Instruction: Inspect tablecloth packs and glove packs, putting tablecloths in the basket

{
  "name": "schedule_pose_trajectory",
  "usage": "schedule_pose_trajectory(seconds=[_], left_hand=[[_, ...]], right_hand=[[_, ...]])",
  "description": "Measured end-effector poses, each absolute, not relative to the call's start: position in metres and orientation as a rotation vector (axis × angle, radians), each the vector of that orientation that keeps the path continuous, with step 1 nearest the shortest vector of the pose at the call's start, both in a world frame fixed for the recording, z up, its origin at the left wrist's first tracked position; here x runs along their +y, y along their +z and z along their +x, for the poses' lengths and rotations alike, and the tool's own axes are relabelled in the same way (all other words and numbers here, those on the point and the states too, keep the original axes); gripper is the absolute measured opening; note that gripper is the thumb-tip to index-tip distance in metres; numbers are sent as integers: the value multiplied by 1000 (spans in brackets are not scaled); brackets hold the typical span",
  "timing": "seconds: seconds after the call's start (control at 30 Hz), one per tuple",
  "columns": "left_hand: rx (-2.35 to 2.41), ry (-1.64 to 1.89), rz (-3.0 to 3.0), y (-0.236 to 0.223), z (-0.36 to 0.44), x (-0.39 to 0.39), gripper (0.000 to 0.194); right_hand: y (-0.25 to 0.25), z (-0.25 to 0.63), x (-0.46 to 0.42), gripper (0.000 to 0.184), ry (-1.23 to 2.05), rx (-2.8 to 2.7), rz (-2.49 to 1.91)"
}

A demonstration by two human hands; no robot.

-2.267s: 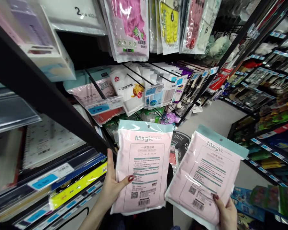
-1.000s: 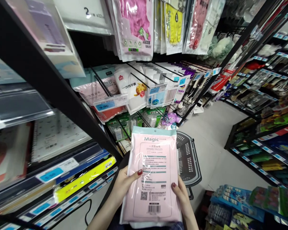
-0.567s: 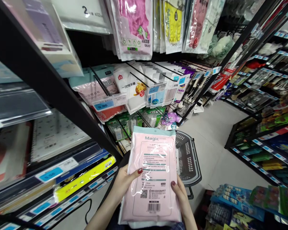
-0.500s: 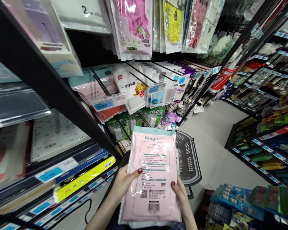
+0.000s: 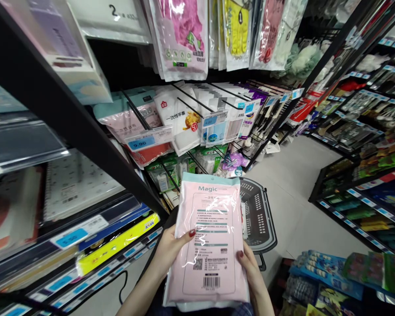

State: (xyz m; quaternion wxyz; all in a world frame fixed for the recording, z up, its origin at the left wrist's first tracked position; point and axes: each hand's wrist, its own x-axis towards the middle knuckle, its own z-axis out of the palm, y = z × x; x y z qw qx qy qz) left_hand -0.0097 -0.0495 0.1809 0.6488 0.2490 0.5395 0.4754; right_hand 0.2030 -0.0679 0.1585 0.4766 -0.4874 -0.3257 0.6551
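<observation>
A pink packet [image 5: 217, 208] with a teal top band and "Magic" printed on it is held by both hands — tilted back, in front of the body, its printed face turned up towards the camera. Its left edge is gripped by the left hand [image 5: 175, 246], with the thumb pressed flat on the face; its lower right edge is held by the right hand [image 5: 252, 270], only the thumb of which is laid over the front. The other fingers are mostly hidden behind. A further pale edge is seen along the bottom, but whether a second packet is covered cannot be told.

In the earliest view, two such packets are held apart, one in each hand; now only one face is shown, and the dark basket [image 5: 255, 251] beyond it is less covered. Since a second ago — hardly any change is seen in the grip.
</observation>
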Motion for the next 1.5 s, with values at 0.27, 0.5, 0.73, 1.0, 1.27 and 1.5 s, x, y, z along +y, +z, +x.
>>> schedule_pose_trajectory(seconds=[0.27, 0.5, 0.73, 1.0, 1.27, 1.5], left_hand=[[1261, 1164, 702, 174, -8, -50, 42], [1396, 1244, 886, 178, -27, -44, 30], [1379, 1357, 875, 177, -28, -48, 50], [1053, 1225, 631, 199, -3, -54, 69], [1091, 1243, 542, 193, 11, -59, 56], [1004, 1188, 489, 182, 0, -55, 58]], right_hand=[[148, 212, -72, 33, 1676, -613, -1210], [135, 296, -86, 32, 1390, -351, -1362], [146, 338, -88, 55, 952, -402, -1492], [136, 291, -82, 50, 1184, -489, -1399], [133, 240, -73, 34, 1340, -791, -1415], [152, 223, -68, 37, 1464, -922, -1333]])
